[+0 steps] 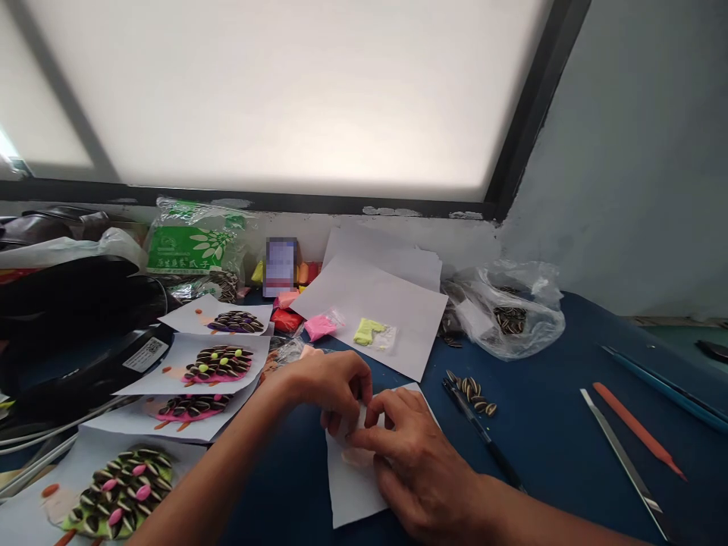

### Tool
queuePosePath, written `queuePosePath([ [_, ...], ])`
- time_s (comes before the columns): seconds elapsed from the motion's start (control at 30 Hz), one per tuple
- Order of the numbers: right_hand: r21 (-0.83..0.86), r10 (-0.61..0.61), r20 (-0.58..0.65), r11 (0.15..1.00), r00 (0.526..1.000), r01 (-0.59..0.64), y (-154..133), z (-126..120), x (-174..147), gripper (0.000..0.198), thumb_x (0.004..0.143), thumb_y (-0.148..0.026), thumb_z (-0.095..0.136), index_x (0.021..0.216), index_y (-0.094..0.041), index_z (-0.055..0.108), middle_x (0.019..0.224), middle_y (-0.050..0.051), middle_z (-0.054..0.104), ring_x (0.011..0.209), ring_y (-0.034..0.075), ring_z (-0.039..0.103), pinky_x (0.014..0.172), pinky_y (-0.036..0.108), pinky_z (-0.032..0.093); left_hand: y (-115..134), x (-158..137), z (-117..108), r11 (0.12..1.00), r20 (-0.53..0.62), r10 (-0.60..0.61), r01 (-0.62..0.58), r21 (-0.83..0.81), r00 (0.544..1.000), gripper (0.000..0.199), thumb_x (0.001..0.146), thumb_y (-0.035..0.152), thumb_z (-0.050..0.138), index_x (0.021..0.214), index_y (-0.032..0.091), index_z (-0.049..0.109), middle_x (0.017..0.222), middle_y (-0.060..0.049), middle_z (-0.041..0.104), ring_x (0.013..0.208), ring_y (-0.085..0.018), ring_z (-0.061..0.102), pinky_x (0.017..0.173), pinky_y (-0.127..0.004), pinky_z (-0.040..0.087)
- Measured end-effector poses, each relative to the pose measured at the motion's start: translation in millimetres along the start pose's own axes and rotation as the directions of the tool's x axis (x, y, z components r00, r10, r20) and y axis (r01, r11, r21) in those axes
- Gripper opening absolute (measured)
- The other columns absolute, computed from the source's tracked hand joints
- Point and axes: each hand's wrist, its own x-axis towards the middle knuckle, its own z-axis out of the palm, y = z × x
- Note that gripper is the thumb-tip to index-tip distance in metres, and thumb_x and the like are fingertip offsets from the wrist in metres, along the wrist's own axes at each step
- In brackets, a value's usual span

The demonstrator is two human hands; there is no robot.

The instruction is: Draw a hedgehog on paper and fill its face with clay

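Both hands meet over a small white sheet of paper (356, 504) on the blue table. My left hand (333, 383) reaches in from the left, its fingers bent down and pinched together at the upper part of the sheet. My right hand (418, 462) rests on the sheet, thumb and forefinger closed close to the left fingertips. Whatever sits between the fingers is hidden. A pale peach patch, seemingly soft clay (357, 457), shows on the paper under the right hand. Just beyond lie a packet of yellow-green clay (368, 332) and a pink clay packet (321, 326).
Sunflower seeds (473, 390) and a pen (483, 436) lie right of the sheet. Farther right are a metal blade-like strip (622, 459) and an orange tool (640, 428). Seed-covered hedgehog pictures (219, 364) line the left. Behind stand a green seed bag (196, 239) and a clear bag (506, 311).
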Motion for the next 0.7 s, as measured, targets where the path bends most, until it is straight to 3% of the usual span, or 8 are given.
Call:
queuePosePath([
  [0.27, -0.049, -0.004, 0.069, 0.999, 0.998, 0.008, -1.7, -2.8, 1.6, 0.034, 0.072, -0.004, 0.055, 0.098, -0.022, 0.066, 0.105, 0.007, 0.048, 0.099, 0.023, 0.043, 0.089, 0.041, 0.036, 1.5, -2.2, 1.2, 0.991, -0.045, -0.001, 0.007, 0.133, 0.999, 0.026, 0.056, 0.014, 0.057, 0.081, 0.019, 0.061, 0.065, 0.003, 0.066, 0.051, -0.014, 0.065, 0.048, -0.021, 0.049],
  [0.7, -0.065, -0.063, 0.035, 0.996, 0.997, 0.066, 2.0, -2.0, -0.6, 0.032, 0.072, -0.006, 0.054, 0.098, -0.021, 0.065, 0.104, 0.007, 0.049, 0.099, 0.023, 0.044, 0.089, 0.041, 0.036, -0.8, -0.1, 1.6, 0.999, -0.031, -0.004, 0.006, 0.053, 1.000, 0.026, 0.054, 0.012, 0.058, 0.079, 0.019, 0.059, 0.062, 0.004, 0.062, 0.052, -0.016, 0.065, 0.046, -0.021, 0.049],
])
